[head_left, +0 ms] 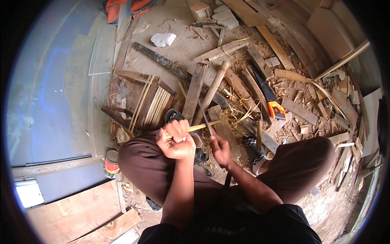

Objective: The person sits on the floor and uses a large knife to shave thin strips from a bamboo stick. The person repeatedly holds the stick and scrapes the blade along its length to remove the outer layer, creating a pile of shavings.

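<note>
Black sleeves (289, 223) overhang a littered floor (183, 30), left grip (177, 139) clenching a strip (198, 127), right grip (220, 151) a thin tool (206, 119).

From the left hand (176, 140) a strip (198, 127) goes toward the right. Ahead-left of this hand are slats (160, 106); farther left, a can (111, 166). Before the right hand (220, 151) is a blade (206, 117), beyond it a pole (215, 84); ahead-right, a saw (266, 90).
</note>
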`<state>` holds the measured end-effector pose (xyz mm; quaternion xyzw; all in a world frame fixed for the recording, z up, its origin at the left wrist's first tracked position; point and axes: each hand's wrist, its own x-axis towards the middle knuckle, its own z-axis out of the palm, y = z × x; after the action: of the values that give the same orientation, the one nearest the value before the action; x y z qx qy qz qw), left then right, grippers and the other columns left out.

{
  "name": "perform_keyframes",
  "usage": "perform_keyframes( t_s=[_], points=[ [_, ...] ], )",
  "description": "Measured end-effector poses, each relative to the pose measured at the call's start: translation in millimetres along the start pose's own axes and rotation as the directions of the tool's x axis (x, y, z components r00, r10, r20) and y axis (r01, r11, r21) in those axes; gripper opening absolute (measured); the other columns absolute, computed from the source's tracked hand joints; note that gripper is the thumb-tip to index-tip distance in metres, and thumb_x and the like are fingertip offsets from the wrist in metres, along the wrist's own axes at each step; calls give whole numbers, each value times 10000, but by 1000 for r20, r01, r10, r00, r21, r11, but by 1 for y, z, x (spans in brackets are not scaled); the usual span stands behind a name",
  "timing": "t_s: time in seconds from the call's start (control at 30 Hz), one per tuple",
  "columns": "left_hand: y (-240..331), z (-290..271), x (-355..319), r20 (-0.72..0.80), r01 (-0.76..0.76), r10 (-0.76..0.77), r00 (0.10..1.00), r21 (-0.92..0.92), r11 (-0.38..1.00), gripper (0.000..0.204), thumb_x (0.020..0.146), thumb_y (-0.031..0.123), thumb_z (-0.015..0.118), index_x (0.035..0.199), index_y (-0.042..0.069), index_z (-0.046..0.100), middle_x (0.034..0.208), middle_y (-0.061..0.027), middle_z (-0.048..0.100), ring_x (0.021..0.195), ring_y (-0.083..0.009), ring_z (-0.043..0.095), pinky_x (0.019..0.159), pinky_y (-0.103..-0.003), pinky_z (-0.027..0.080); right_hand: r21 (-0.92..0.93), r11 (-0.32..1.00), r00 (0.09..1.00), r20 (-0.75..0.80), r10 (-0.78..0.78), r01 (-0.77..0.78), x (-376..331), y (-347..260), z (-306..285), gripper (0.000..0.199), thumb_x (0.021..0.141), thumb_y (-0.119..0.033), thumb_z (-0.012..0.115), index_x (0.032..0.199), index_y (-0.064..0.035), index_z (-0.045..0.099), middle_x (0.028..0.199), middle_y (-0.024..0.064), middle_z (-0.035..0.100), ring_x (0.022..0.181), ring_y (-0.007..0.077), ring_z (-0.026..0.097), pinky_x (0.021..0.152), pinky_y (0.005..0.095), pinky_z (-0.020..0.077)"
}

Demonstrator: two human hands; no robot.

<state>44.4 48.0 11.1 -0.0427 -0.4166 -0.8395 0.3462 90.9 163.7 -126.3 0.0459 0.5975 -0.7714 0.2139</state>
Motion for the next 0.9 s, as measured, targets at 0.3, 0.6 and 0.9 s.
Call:
perform_keyframes(
  t_s=[0.3,0.6,0.9],
  points=[
    [7,-10,6,-48,18,-19,999,-14,1000,481,1004,329,370,566,136,319,507,10,282,459,-110,220,499,-286,215,-141,986,995,-66,80,-88,13,47,-28,299,1084,-288,465,1168,-18,561,804,21,545,742,108,488,702,286,400],
    [10,-7,3,-60,22,-24,998,-29,999,462,998,317,367,578,128,326,511,9,278,467,-110,205,503,-287,214,-206,962,979,136,-153,179,-14,-4,1,403,1063,-184,477,1432,-29,522,1217,156,548,1132,196,516,957,325,401],
    [5,-3,1,-52,5,-5,999,-4,1000,461,1001,308,364,576,134,315,512,14,279,462,-107,198,491,-287,205,-290,957,997,81,5,18,-16,-10,-1,421,1059,-200,470,1446,-38,507,1290,265,633,1221,284,630,1011,362,472]
  ],
)
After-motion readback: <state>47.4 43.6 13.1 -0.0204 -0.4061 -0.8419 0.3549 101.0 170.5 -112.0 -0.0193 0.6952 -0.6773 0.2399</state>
